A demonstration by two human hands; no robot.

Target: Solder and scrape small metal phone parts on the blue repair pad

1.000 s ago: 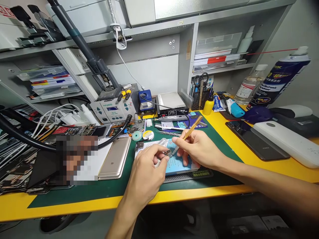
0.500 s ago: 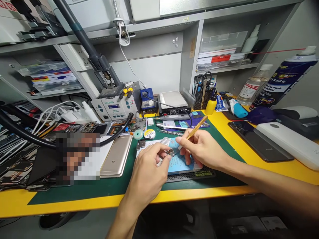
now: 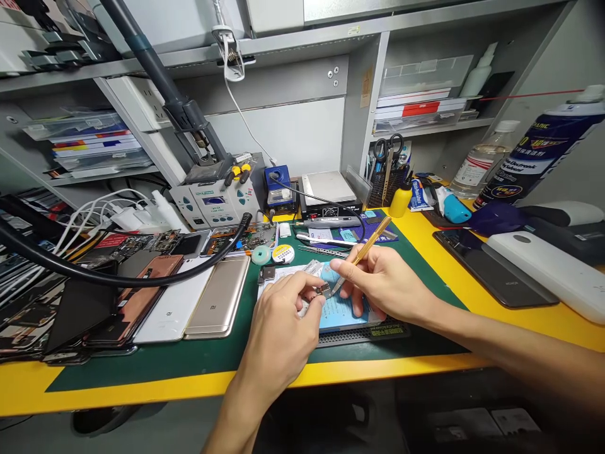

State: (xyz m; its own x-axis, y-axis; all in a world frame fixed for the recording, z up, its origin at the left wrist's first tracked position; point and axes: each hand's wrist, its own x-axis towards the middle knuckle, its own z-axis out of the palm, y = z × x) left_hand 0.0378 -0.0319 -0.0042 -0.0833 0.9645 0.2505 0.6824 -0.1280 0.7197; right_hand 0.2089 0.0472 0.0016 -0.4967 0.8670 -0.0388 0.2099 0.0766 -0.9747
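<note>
My left hand (image 3: pixel 289 315) pinches a small metal-and-black part (image 3: pixel 323 290) between thumb and fingertips. My right hand (image 3: pixel 378 277) grips a gold-handled knife (image 3: pixel 373 241) like a pen, its thin pointed blade angled down close beside the small part; whether they touch cannot be made out. Both hands are over a light blue and white packet (image 3: pixel 343 312), which lies on the green mat (image 3: pixel 278 356). Two small dark square pieces (image 3: pixel 266 273) sit at the packet's upper left corner.
Stacked phones (image 3: pixel 217 296) and a black hose (image 3: pixel 189 277) are on the left. Tweezers (image 3: pixel 319 251) and round tins (image 3: pixel 283 253) lie beyond the hands. A dark phone (image 3: pixel 491 268), yellow bottle (image 3: pixel 401 198) and spray can (image 3: pixel 539 151) stand or lie on the right.
The knife's tip has turned down and left toward the small part, and its blade shows more clearly. My left hand keeps its pinch. The view has shifted slightly.
</note>
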